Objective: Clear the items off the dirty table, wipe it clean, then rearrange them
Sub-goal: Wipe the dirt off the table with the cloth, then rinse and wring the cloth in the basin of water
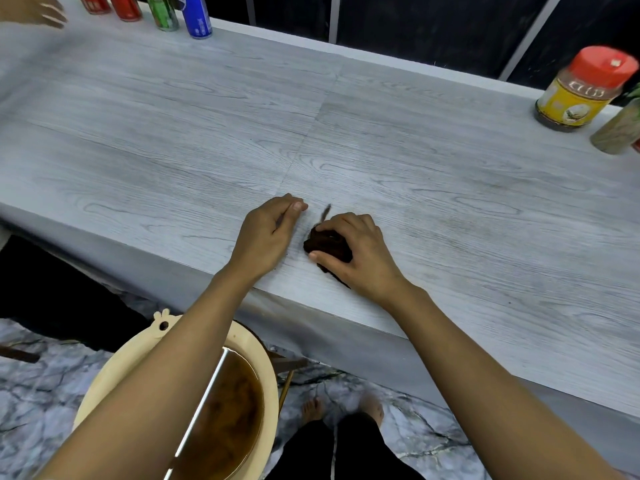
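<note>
The right hand (356, 251) lies on the grey wood-grain bench (450, 209) close to its near edge, with fingers and thumb curled round a bunched dark brown cloth (327, 245) and holding it down on the surface. A thin strand of the cloth sticks out toward the far side. Just beside it, not touching, the left hand (266, 233) rests on the bench with its fingers loosely bent and close together, the thumb lying along the forefinger; nothing shows in it. At the far left corner four cans (162, 12) stand upright in a row, two red, one green, one blue, and another person's hand (34, 10) hovers near them with fingers spread. On the far right a jar (585, 88) with a red lid and yellow label stands on the bench, with a blurred, pale container (620, 129) just beside it at the edge of view. Below the bench, under the left forearm, a cream basin (107, 375) holds brown water. Bare feet (311, 408) stand on the marbled floor (34, 393).
</note>
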